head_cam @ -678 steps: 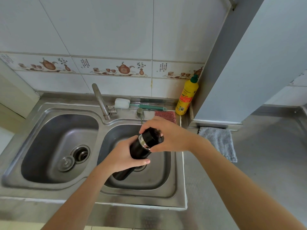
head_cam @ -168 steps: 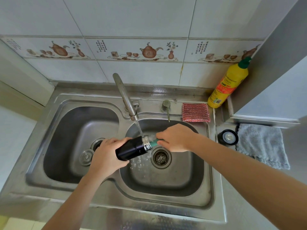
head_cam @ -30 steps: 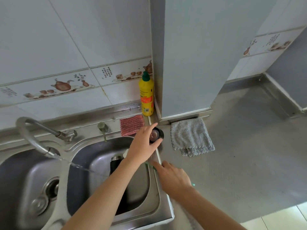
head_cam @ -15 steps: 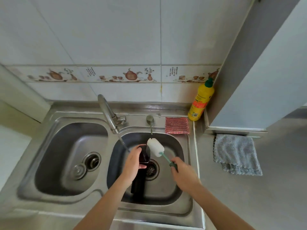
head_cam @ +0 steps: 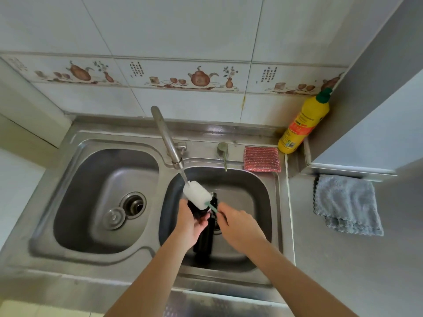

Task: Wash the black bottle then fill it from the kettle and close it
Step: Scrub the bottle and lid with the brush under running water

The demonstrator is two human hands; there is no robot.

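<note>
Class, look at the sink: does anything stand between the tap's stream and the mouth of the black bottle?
Yes. The white sponge brush, gripped by the right hand, sits under the stream above the black bottle. The left hand holds something dark in front of the bottle's top.

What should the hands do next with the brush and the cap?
Probably push the wet brush into the cap and scrub it. The left hand holds the cap under the tap, water already runs onto the brush, and the bottle waits in the basin.

Left grip (head_cam: 191, 221) curled around something dark, right grip (head_cam: 238, 225) closed, forearms converging
</note>
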